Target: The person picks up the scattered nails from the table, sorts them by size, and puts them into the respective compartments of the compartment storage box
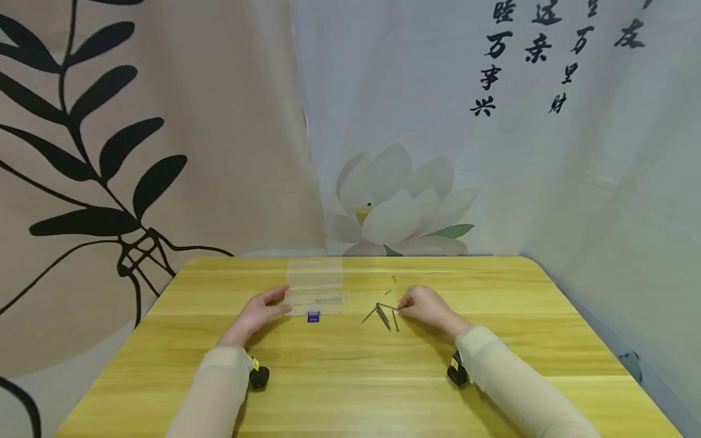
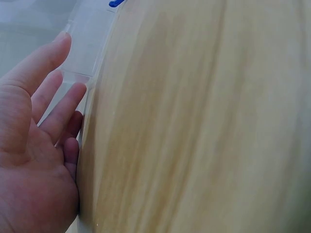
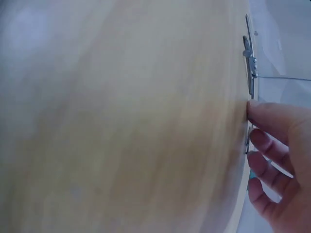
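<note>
A clear plastic box (image 1: 314, 302) with its lid folded back lies in the middle of the table, a small blue latch (image 1: 313, 317) at its front. My left hand (image 1: 261, 311) is at the box's left edge, thumb and fingers spread and relaxed, fingertips right at its side. To the right of the box lies a small pile of thin metal nails (image 1: 383, 317). My right hand (image 1: 429, 306) pinches the end of one nail (image 1: 387, 306) between thumb and forefinger; its other end lies over the pile. The right wrist view shows the nails edge-on beyond my thumb.
Two smaller loose nails (image 1: 388, 292) lie behind the pile. The wooden table (image 1: 350, 389) stretches toward me, its far edge close to a printed curtain (image 1: 230, 182). A black wrist camera (image 1: 259, 378) sits on each sleeve.
</note>
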Motion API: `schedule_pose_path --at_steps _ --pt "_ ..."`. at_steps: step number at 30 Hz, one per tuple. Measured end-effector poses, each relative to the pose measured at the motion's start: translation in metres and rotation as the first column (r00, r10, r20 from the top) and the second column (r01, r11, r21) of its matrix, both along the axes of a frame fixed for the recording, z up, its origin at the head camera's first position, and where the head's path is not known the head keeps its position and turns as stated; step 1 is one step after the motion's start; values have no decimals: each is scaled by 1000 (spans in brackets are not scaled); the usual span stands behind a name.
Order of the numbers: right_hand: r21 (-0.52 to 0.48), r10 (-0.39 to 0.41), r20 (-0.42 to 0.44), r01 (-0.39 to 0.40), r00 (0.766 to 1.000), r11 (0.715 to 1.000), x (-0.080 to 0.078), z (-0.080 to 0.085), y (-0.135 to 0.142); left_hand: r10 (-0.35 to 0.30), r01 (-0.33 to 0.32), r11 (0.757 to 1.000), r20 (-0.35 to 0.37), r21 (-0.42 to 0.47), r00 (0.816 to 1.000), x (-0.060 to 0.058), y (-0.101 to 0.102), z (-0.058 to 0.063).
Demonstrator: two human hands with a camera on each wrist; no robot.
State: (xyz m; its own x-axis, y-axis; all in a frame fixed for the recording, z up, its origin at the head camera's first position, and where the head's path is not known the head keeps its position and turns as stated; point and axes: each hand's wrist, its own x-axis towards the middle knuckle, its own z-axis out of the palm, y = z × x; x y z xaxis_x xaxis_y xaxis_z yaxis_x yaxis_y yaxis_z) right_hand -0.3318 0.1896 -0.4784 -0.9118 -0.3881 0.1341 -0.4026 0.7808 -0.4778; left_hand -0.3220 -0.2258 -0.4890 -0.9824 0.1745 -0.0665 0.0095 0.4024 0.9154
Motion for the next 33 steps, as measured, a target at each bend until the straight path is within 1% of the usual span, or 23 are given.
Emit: schedule_pose_path --at_steps 3,7,11,15,18,22,26,33 --pt "32 -8 -19 8 1000 999 -1 2 -1 -8 8 1000 -2 4 1000 -1 2 3" --pt "55 -11 -40 13 999 998 -2 6 2 -18 18 1000 9 4 1000 -4 5 3" --pt "64 -26 -48 29 998 998 -3 9 3 -22 21 1000 19 14 1000 -9 5 1" --pt "52 -22 -39 24 999 998 -5 5 3 -11 11 1000 24 10 1000 -7 3 0" --pt "23 -36 -12 36 999 999 -5 3 4 -11 11 1000 19 4 1000 -4 1 0" --pt "-46 -48 24 49 999 998 -10 4 2 4 -4 1000 16 10 1000 -3 -1 -1" --pt "-92 -20 25 22 999 995 -17 9 -3 18 -18 1000 17 10 1000 -3 0 -2" --pt "-115 38 11 -36 999 993 -29 21 -21 14 -14 1000 1 6 1000 -5 0 -3"
